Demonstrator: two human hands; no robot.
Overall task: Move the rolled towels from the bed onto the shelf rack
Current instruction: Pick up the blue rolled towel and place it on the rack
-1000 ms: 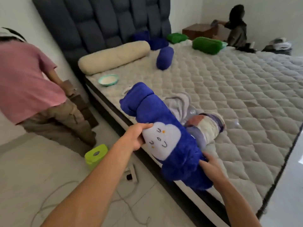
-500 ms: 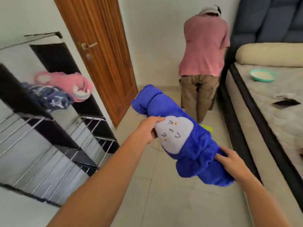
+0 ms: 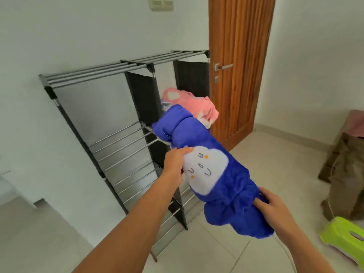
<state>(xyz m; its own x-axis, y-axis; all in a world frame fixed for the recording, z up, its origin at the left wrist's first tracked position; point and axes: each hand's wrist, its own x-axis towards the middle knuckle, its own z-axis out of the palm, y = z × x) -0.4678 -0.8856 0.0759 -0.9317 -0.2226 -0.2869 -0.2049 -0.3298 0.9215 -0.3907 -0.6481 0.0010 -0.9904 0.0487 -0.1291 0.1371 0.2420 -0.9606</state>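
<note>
Wooden door [image 3: 238, 75] shut, right of rack, lever handle on its left edge. Black-and-steel shelf rack [image 3: 126, 123] against white wall, bar shelves bare in left bay. Rolled blue towel [image 3: 214, 170] with white cloud-face patch held in air in front of rack, tilted, upper end toward upper right bay. Pink rolled towel [image 3: 189, 103] lies on that bay's shelf. Lime plastic stool [image 3: 343, 236] on floor, lower right. Left hand [image 3: 174, 164] clamped on towel's middle beside patch; right hand [image 3: 272, 206] gripping lower end.
</note>
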